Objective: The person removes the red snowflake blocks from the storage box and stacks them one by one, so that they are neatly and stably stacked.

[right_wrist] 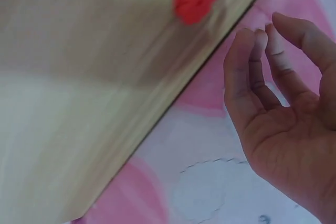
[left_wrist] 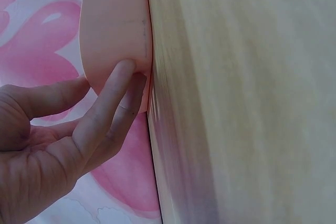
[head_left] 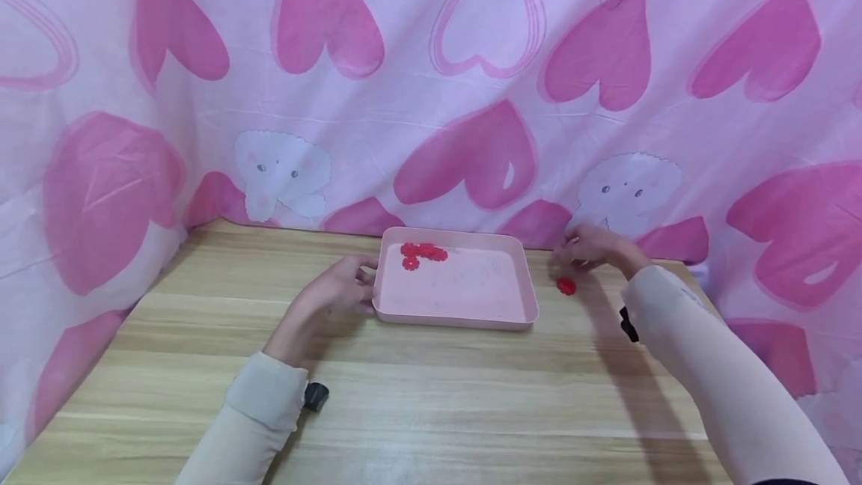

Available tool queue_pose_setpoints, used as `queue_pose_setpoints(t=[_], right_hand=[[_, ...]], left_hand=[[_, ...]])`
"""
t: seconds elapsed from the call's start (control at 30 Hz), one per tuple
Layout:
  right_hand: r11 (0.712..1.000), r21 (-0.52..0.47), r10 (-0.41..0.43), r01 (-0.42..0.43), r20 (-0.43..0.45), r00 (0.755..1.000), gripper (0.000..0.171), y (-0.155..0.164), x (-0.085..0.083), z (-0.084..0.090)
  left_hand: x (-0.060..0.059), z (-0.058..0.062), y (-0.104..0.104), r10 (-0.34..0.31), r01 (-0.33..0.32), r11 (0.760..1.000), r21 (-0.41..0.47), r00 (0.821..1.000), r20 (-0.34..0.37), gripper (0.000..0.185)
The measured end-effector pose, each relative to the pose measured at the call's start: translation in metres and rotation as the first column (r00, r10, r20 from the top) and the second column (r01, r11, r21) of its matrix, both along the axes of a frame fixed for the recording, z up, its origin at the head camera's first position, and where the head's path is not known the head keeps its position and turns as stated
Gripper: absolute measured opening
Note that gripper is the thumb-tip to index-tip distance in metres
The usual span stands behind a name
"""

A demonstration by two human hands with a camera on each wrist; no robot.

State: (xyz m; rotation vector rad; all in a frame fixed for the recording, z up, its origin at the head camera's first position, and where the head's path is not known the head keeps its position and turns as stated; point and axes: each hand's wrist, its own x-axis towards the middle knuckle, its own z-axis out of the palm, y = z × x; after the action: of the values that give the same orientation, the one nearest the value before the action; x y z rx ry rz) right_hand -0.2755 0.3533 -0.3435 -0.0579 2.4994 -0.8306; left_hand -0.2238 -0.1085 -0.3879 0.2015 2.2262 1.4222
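Wood-grain surface carries a red disc right of the tray — likely light, stiff; pinch its edge. Left hand grips the tray; right hand — empty, fingers loosely bent.

Pink tray, red pieces, heart-printed pink cloth, wood-grain table.

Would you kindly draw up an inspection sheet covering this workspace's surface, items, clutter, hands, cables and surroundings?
Surface: wood-grain table.
Job's things: pink tray with red pieces in its far-left part; loose red piece on the table, right of the tray.
Clutter: nothing seen.
Hands: left hand touches the tray's left end; right hand is near the loose piece, holding nothing visible.
Cables: nothing seen.
Surroundings: heart-print fabric.
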Motion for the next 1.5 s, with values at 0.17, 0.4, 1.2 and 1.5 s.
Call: queue_pose_setpoints(t=[0.17, 0.4, 1.2, 1.5], right_hand=[[0.999, 0.013, 0.035, -0.034, -0.075, 0.997, 0.029, -0.022, -0.004, 0.011], [0.995, 0.009, 0.097, -0.097, -0.11, 0.989, 0.018, -0.058, -0.013, 0.023], [0.99, 0.11, 0.097, -0.09, -0.06, 0.993, 0.03, -0.183, -0.032, 0.038], [0.969, 0.17, 0.194, -0.182, -0.054, 0.98, 0.033, -0.224, -0.035, 0.025]], left_hand=[[0.001, 0.0, -0.001, -0.008, 0.007, 1.0, -0.003, 1.0, -0.026, 0.054], [0.001, 0.0, 0.0, -0.009, 0.009, 1.0, -0.003, 1.0, -0.03, 0.054], [0.004, 0.005, 0.012, 0.001, -0.002, 1.0, -0.017, 0.999, -0.038, 0.057], [0.006, 0.008, 0.018, 0.009, -0.011, 0.999, -0.048, 1.0, -0.028, 0.056]])
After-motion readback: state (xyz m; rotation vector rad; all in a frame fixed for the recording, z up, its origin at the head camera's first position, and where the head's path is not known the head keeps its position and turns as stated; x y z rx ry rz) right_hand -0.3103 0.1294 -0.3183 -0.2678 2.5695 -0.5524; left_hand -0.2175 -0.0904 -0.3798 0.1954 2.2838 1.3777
